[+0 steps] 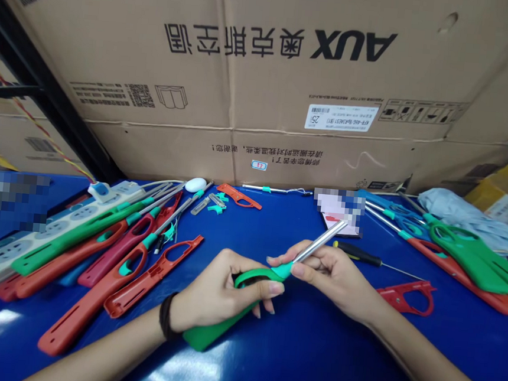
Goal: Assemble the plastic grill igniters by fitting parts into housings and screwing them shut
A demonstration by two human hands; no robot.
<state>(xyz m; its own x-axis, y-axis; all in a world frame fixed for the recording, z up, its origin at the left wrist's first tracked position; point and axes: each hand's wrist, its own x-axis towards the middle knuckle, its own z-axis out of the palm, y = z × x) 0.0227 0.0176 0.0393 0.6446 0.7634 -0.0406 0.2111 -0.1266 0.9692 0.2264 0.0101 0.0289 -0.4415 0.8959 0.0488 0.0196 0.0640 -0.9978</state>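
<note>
My left hand point(221, 291) is wrapped round the handle of a green long-nosed lighter point(206, 331), thumb over its trigger loop. My right hand point(331, 274) pinches the lighter's metal tube point(323, 242) close to the teal collar, and the tube points up and to the right. Both hands hover just above the blue table point(302, 349). A black band sits on my left wrist.
Several red, maroon and green lighters point(110, 249) lie heaped at the left beside a white power strip point(13, 246). More green and red lighters point(471, 251) lie at the right, with a black screwdriver point(359, 256) and a red handle shell point(405, 295). A big cardboard box point(264, 79) walls the back.
</note>
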